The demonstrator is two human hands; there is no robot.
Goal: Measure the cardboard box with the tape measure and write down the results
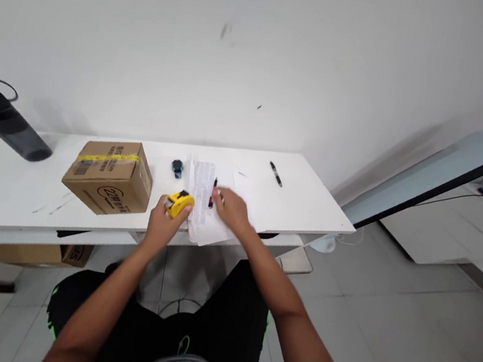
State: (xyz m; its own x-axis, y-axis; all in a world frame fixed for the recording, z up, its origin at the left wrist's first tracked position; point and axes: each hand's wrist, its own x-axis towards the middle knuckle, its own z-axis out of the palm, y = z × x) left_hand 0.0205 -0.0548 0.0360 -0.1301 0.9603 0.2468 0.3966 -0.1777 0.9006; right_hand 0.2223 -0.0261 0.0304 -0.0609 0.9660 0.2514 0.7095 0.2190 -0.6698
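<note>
A yellow tape measure (180, 203) is gripped in my left hand (162, 223), just over the front of the white desk. My right hand (232, 209) is over the papers (203, 185), with its fingers drawn together at a black and red pen (212, 195). The fingertips meet the pen's side, and part of the grip is hidden. Beneath both lie several white sheets, one with printed lines, reaching past the desk's front edge.
A taped cardboard box (110, 178) stands left on the desk (305, 198). Behind my left hand is a dark watch (177, 168). Another black pen (275, 174) lies to the right. At far left stands a dark bottle (8, 123). Another carton (36, 254) sits below.
</note>
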